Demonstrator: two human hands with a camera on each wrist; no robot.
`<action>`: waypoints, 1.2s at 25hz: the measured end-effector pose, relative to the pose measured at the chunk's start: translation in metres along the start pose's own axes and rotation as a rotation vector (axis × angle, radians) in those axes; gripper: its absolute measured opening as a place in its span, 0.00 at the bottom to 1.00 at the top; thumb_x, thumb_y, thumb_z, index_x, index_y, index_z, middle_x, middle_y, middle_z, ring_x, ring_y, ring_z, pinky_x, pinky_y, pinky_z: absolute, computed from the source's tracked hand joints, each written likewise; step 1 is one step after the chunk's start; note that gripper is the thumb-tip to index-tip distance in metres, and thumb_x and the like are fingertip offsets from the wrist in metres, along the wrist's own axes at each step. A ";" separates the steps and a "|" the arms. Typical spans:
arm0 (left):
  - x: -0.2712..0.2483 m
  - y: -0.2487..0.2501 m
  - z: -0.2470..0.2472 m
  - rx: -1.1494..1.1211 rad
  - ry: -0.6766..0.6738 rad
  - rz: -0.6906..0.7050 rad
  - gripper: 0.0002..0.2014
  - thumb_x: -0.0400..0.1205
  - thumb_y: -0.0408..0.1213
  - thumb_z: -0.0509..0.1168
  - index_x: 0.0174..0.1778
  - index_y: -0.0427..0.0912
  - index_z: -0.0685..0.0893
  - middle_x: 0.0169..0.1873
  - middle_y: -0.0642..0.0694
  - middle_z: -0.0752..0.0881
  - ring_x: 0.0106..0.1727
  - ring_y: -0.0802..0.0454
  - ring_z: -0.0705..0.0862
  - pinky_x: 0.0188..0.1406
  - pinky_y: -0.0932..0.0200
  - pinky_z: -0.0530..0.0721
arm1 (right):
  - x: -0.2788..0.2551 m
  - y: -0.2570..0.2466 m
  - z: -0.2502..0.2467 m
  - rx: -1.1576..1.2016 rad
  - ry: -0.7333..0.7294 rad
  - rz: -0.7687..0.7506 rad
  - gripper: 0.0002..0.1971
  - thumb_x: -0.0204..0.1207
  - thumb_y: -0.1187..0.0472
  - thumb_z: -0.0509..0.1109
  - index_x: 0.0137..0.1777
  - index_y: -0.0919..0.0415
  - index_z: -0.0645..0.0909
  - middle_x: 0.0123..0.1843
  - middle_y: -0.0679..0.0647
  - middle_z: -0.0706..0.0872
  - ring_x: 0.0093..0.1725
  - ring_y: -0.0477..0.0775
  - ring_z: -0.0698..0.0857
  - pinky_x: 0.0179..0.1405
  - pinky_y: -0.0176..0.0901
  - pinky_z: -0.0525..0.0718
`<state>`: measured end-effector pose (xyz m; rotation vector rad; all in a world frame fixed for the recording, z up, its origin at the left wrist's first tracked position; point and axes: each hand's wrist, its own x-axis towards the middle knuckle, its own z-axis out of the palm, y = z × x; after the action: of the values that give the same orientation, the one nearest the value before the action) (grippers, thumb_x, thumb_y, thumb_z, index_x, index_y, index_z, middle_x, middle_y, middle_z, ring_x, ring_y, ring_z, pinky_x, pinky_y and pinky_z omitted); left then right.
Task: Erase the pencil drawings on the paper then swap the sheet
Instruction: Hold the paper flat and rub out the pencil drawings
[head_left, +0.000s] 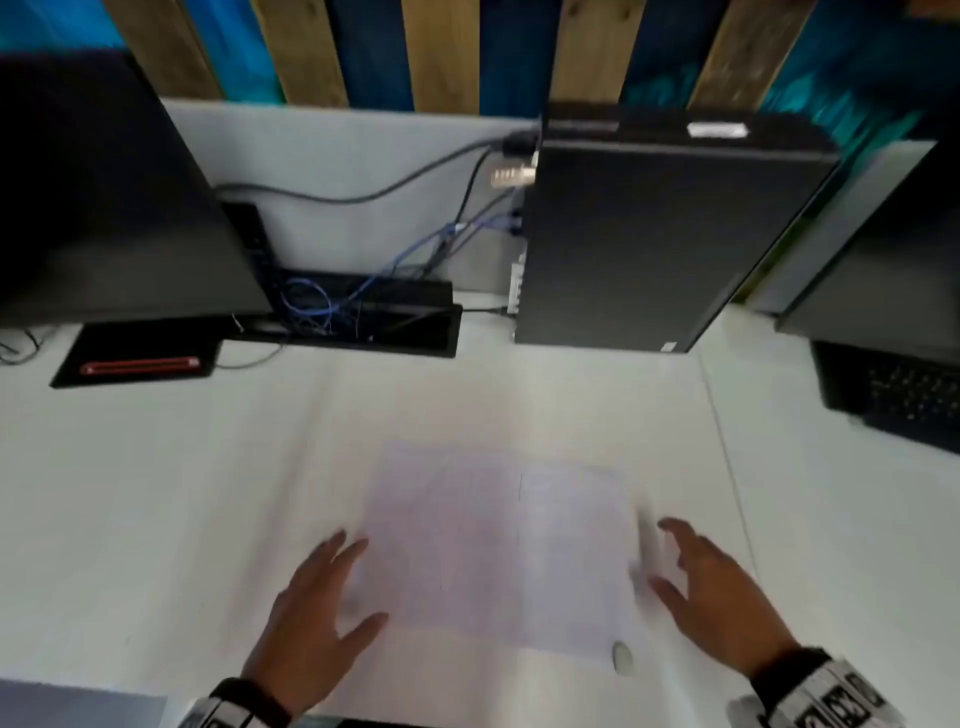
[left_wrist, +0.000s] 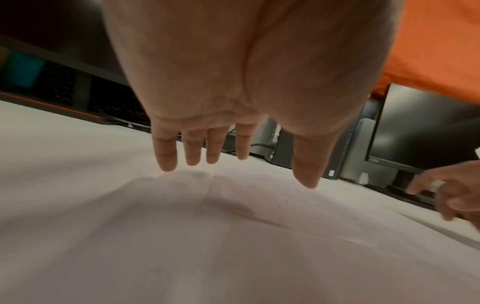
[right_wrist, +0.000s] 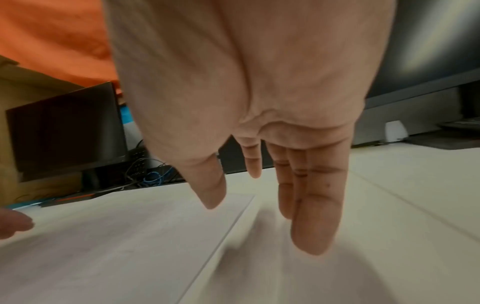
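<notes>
A white sheet of paper (head_left: 493, 545) with faint pencil lines lies flat on the white desk (head_left: 156, 493). My left hand (head_left: 337, 587) hovers at the sheet's left edge, fingers spread and straight, holding nothing. Over the right edge, my right hand (head_left: 691, 571) is spread the same way and empty. In the left wrist view my left hand (left_wrist: 242, 139) is stretched just above the paper (left_wrist: 259, 205). In the right wrist view my right hand (right_wrist: 259, 144) hangs above the paper's right edge (right_wrist: 233, 216). A small grey rounded object (head_left: 621, 659) lies by the sheet's near right corner.
A black monitor (head_left: 104, 208) stands at the back left, above a black base with a red strip (head_left: 140, 364). A cable tray (head_left: 363, 312) and a black computer tower (head_left: 665, 244) stand behind the paper. A keyboard (head_left: 909, 400) is at the right. Another sheet (head_left: 78, 704) lies at the near left.
</notes>
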<state>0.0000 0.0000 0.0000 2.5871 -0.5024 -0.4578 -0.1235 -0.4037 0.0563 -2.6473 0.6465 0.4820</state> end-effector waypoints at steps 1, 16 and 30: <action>0.005 -0.004 0.011 -0.007 -0.062 0.019 0.42 0.70 0.71 0.61 0.81 0.60 0.66 0.83 0.59 0.57 0.84 0.56 0.57 0.75 0.46 0.69 | 0.016 0.001 0.012 -0.007 0.024 -0.035 0.33 0.76 0.44 0.69 0.80 0.48 0.63 0.55 0.51 0.81 0.55 0.57 0.88 0.51 0.48 0.85; 0.001 -0.005 0.050 0.163 0.018 0.044 0.50 0.69 0.78 0.46 0.84 0.53 0.62 0.86 0.58 0.46 0.85 0.60 0.39 0.81 0.58 0.41 | -0.015 -0.005 0.060 -0.151 -0.150 -0.239 0.19 0.67 0.50 0.79 0.44 0.33 0.70 0.27 0.34 0.83 0.22 0.40 0.78 0.25 0.31 0.80; 0.002 0.045 0.018 0.302 -0.087 0.104 0.44 0.80 0.64 0.60 0.87 0.47 0.52 0.87 0.46 0.50 0.86 0.47 0.50 0.82 0.44 0.53 | 0.083 -0.170 0.064 0.072 -0.021 -0.488 0.03 0.78 0.66 0.70 0.49 0.60 0.84 0.36 0.51 0.86 0.30 0.51 0.88 0.35 0.49 0.90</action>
<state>-0.0171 -0.0447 0.0061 2.8179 -0.7866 -0.4930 0.0148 -0.2664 0.0127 -2.5995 -0.0007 0.3323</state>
